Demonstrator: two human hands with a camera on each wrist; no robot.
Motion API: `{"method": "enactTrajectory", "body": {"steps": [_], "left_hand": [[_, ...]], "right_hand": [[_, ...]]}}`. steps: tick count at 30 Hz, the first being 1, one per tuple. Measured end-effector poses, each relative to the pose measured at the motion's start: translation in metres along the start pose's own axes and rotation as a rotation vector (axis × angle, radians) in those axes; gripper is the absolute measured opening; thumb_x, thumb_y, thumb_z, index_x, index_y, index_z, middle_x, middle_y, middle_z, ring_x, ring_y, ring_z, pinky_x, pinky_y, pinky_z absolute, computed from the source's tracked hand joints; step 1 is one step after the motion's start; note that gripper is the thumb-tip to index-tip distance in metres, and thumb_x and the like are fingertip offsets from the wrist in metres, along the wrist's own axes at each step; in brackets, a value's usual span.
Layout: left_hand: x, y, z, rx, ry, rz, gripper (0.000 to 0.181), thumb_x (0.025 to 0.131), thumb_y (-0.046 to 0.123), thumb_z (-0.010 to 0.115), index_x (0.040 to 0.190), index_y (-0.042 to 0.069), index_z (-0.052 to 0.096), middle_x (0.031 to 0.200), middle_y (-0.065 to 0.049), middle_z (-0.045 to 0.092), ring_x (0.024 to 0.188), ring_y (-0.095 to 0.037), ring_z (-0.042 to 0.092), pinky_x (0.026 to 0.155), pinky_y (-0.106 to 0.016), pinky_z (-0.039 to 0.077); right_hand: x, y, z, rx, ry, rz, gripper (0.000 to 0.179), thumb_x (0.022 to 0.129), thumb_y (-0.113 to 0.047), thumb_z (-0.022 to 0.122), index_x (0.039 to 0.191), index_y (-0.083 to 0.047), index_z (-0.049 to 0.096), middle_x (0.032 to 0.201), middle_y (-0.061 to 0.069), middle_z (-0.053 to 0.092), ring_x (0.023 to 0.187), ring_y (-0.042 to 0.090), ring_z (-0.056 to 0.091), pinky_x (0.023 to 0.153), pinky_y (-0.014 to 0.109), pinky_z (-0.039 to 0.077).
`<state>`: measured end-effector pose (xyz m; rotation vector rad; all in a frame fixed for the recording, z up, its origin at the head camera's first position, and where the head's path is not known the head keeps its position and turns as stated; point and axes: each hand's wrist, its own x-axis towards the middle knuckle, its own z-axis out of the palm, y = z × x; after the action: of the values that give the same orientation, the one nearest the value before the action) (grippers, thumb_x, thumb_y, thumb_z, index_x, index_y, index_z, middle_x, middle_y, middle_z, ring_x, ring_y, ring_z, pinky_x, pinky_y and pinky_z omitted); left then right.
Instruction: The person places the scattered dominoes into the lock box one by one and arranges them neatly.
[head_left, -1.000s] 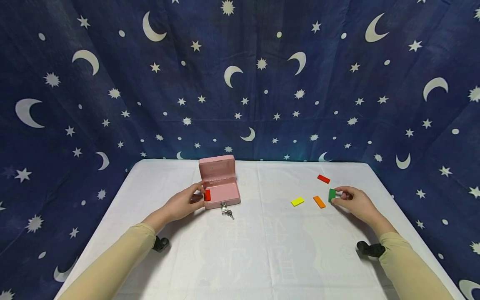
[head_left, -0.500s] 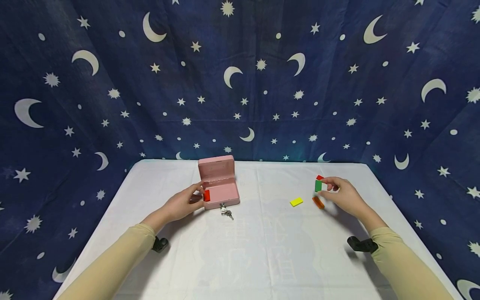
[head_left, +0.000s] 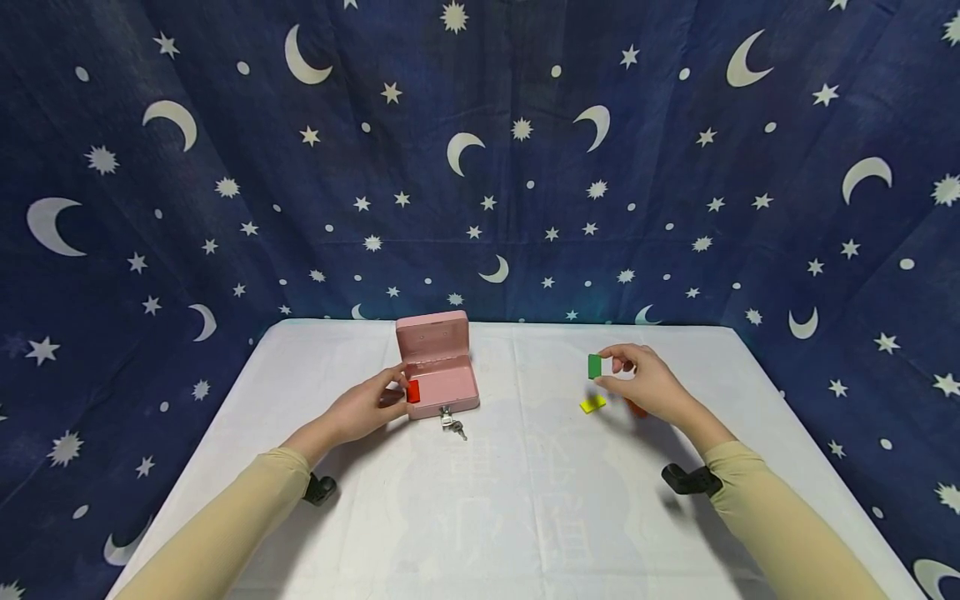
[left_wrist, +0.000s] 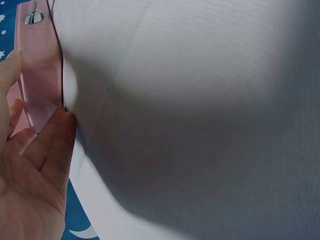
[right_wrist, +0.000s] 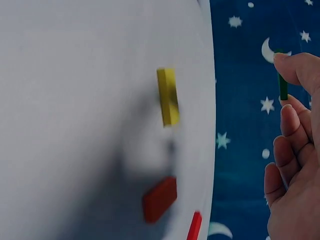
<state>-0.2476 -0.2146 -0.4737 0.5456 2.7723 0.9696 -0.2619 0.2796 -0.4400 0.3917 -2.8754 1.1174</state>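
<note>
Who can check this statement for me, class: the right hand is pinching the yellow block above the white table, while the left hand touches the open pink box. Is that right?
Not quite: the block's colour is wrong. The right hand is pinching the green block above the white table, as the head view shows, while the left hand touches the open pink box.

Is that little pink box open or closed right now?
Open. In the head view, the pink box has its lid raised at the back, so you can see down inside.
</note>
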Motion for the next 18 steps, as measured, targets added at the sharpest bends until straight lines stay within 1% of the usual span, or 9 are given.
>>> {"method": "enactTrajectory", "body": {"steps": [3,7,9,12,14,18], "left_hand": [[0.001,0.000,0.000,-0.005,-0.002,-0.001,0.063,0.097,0.038,0.069,0.148,0.012,0.044,0.141,-0.007,0.057,0.124,-0.025,0.062,0.107,-0.051,0.046],[0.001,0.000,0.000,-0.009,0.000,0.003,0.058,0.097,0.037,0.069,0.144,0.012,0.047,0.140,-0.007,0.057,0.124,-0.025,0.062,0.107,-0.050,0.046],[0.001,0.000,0.000,-0.008,0.001,0.004,0.063,0.097,0.037,0.069,0.148,0.012,0.044,0.136,-0.007,0.059,0.124,-0.025,0.062,0.107,-0.051,0.045],[0.001,0.000,0.000,-0.005,0.000,0.001,0.065,0.097,0.038,0.069,0.151,0.012,0.042,0.135,-0.006,0.060,0.124,-0.025,0.062,0.107,-0.051,0.045],[0.001,0.000,0.000,-0.005,0.001,0.004,0.063,0.097,0.038,0.069,0.149,0.012,0.043,0.135,-0.006,0.060,0.124,-0.025,0.062,0.107,-0.052,0.045],[0.001,-0.001,0.000,-0.005,0.002,0.007,0.067,0.097,0.038,0.069,0.152,0.012,0.040,0.135,-0.006,0.060,0.124,-0.026,0.062,0.107,-0.051,0.045]], "right_hand": [[0.004,-0.009,0.006,0.015,-0.002,-0.014,0.047,0.085,-0.040,0.082,0.121,-0.014,0.067,0.095,0.004,0.054,0.101,0.025,0.047,0.086,0.041,0.039],[0.009,-0.019,0.015,0.040,-0.011,-0.034,0.044,0.084,-0.037,0.083,0.119,-0.016,0.068,0.094,0.002,0.055,0.100,0.024,0.047,0.086,0.040,0.041],[0.013,-0.023,0.019,0.044,-0.022,-0.050,0.042,0.085,-0.036,0.083,0.120,-0.016,0.068,0.094,0.001,0.055,0.100,0.023,0.047,0.086,0.040,0.041],[0.018,-0.029,0.026,0.045,-0.034,-0.073,0.042,0.085,-0.036,0.082,0.119,-0.016,0.069,0.092,0.001,0.055,0.100,0.024,0.047,0.085,0.040,0.041],[0.022,-0.033,0.031,0.046,-0.041,-0.087,0.042,0.085,-0.037,0.082,0.119,-0.017,0.069,0.092,0.001,0.056,0.100,0.024,0.048,0.086,0.040,0.041],[0.027,-0.042,0.040,0.052,-0.058,-0.105,0.043,0.084,-0.037,0.083,0.119,-0.017,0.069,0.092,0.001,0.056,0.100,0.022,0.048,0.086,0.039,0.041]]}}
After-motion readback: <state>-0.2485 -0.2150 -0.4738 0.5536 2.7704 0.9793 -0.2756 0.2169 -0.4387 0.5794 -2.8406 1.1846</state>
